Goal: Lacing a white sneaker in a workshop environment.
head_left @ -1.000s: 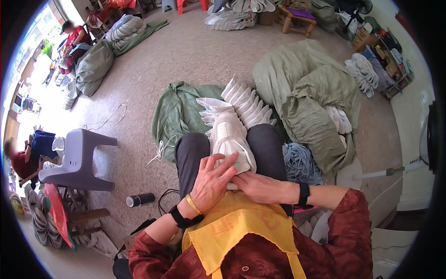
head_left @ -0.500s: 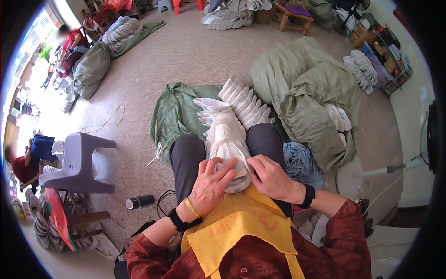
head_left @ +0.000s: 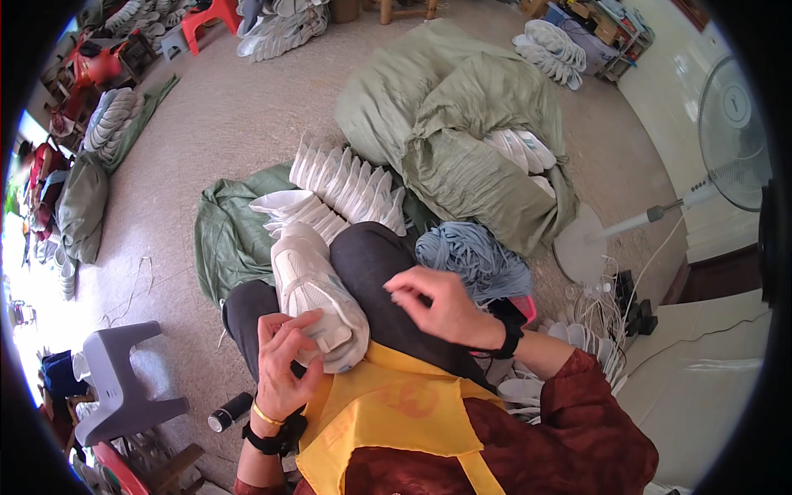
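Observation:
A cream-white shoe [head_left: 318, 289] with mesh panels lies on my lap between my thighs, its tongue end toward my yellow apron [head_left: 388, 412]. My left hand [head_left: 285, 367] is at the near left side of this shoe. Its fingertips touch the upper, and the thumb stands apart from the bent fingers. Over my right thigh, my right hand [head_left: 445, 305] hovers away from the shoe. Its fingers are half bent, with a gap to the thumb and nothing visible between them. Just beyond that hand sits a heap of pale blue laces [head_left: 474, 260] in a pink-edged container [head_left: 528, 309].
Rows of nested white shoe uppers [head_left: 346, 186] stand beyond my knees on a green sheet [head_left: 239, 231]. A large green sack [head_left: 462, 107] holds more. To the right is a standing fan [head_left: 734, 124]; to the left, a grey stool [head_left: 124, 379] and a black cylinder [head_left: 231, 412].
My right hand has left the shoe and moved right, toward the blue laces. My left hand stays at the shoe, its fingers more curved. The view has turned to the right.

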`<control>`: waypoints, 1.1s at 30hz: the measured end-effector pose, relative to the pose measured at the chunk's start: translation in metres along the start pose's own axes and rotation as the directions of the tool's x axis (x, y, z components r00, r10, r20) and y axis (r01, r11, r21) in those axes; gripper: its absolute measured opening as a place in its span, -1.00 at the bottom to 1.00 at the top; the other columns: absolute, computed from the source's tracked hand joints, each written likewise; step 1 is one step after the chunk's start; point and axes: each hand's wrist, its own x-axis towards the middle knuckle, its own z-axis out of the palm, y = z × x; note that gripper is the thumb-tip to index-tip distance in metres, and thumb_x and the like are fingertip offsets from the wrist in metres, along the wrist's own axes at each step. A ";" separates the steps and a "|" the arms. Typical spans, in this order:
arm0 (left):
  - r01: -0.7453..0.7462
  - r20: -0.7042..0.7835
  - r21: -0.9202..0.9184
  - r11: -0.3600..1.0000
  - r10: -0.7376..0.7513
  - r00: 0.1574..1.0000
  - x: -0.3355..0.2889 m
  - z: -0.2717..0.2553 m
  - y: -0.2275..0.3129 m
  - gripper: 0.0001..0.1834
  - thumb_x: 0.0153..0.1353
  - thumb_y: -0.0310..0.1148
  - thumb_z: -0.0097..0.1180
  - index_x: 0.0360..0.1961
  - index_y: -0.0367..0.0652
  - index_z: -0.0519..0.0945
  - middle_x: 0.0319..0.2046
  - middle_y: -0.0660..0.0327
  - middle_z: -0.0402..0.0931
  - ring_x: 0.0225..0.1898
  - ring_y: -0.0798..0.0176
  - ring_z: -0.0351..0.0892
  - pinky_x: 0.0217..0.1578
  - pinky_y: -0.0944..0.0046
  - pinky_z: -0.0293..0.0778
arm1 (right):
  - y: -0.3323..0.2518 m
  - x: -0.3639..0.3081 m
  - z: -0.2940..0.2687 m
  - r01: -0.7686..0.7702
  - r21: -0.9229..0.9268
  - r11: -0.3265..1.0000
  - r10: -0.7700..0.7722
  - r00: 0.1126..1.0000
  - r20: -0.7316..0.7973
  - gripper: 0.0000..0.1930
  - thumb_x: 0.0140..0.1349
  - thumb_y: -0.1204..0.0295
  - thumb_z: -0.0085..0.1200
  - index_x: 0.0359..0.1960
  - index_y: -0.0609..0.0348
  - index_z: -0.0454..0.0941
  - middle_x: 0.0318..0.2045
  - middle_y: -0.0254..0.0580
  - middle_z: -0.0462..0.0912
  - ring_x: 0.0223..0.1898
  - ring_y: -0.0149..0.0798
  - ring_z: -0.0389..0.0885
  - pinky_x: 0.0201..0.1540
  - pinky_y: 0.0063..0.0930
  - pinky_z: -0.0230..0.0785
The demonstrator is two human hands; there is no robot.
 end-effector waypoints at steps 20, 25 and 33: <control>0.194 -0.025 -0.253 0.948 -0.206 0.978 0.011 0.007 -0.023 -0.78 -0.04 -0.53 0.28 -0.47 -0.16 0.43 -0.09 0.15 0.74 -0.21 0.12 0.40 -0.06 0.16 0.38 | 0.282 0.004 -0.074 -0.395 -0.644 0.655 0.214 0.915 -0.342 -0.82 0.16 0.49 0.28 -0.21 0.21 0.63 -0.25 0.07 0.64 -0.10 0.21 0.65 -0.07 0.03 0.51; 0.184 -0.033 -0.248 0.951 -0.198 0.980 0.011 0.009 -0.025 -0.78 -0.03 -0.52 0.28 -0.46 -0.15 0.43 -0.10 0.16 0.74 -0.20 0.13 0.39 -0.05 0.16 0.38 | 0.301 -0.003 -0.085 -0.411 -0.618 0.671 0.273 0.911 -0.310 -0.88 0.14 0.47 0.30 -0.36 0.25 0.63 -0.36 0.09 0.67 -0.22 0.22 0.66 -0.13 0.00 0.50; 0.177 -0.044 -0.242 0.954 -0.193 0.980 0.011 0.008 -0.026 -0.78 -0.03 -0.53 0.28 -0.47 -0.17 0.43 -0.11 0.15 0.74 -0.21 0.12 0.40 -0.06 0.16 0.39 | 0.256 -0.003 -0.099 -0.331 -0.438 0.836 0.225 0.934 -0.276 -0.88 0.21 0.50 0.30 -0.39 0.29 0.63 -0.43 0.03 0.72 -0.43 0.07 0.70 -0.35 -0.15 0.54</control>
